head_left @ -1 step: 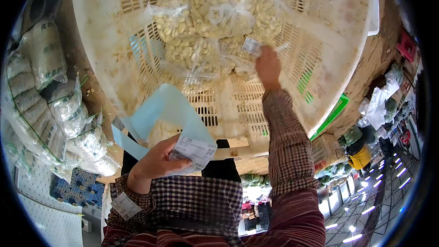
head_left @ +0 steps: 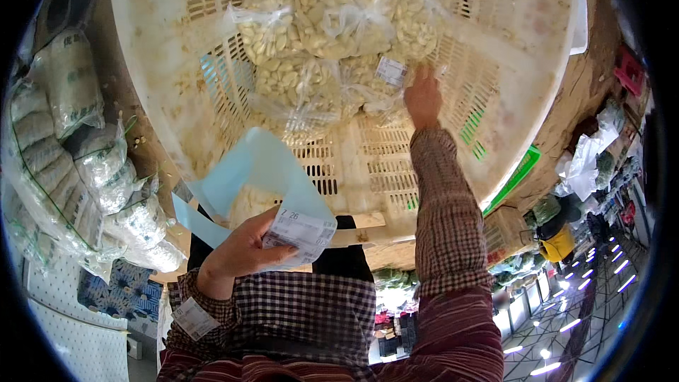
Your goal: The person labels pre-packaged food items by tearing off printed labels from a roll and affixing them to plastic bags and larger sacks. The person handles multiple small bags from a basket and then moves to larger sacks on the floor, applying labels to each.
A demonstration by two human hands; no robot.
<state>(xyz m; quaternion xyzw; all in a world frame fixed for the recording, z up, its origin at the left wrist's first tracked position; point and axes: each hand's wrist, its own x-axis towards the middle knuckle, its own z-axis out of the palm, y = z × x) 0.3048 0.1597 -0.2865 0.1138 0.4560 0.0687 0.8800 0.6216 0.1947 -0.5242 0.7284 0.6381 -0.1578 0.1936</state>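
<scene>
My left hand (head_left: pixel 244 249) is closed on a curling strip of pale blue label backing (head_left: pixel 244 163), its thumb lying over white printed labels (head_left: pixel 300 237). Another printed label (head_left: pixel 196 318) is stuck on my left cuff. Inside a big cream plastic basket (head_left: pixel 488 74), clear knotted bags of peeled garlic cloves (head_left: pixel 350 3) are piled up. A small white sticker (head_left: pixel 391 71) sits on a lower right bag (head_left: pixel 368 85). Just right of that sticker is my right hand (head_left: pixel 424 99), fingers stretched forward and apart, holding nothing that I can see.
Plastic-wrapped packs (head_left: pixel 71 85) are stacked along the left. A bright green crate edge (head_left: pixel 513 180) shows beyond the basket's right rim. Farther right are white plastic bags (head_left: pixel 590 159), a yellow item (head_left: pixel 557 246) and a cardboard box (head_left: pixel 508 233).
My right hand has drawn slightly right and back from the sticker, which now shows fully on the bag, and its fingers have loosened. My left hand stays nearly still.
</scene>
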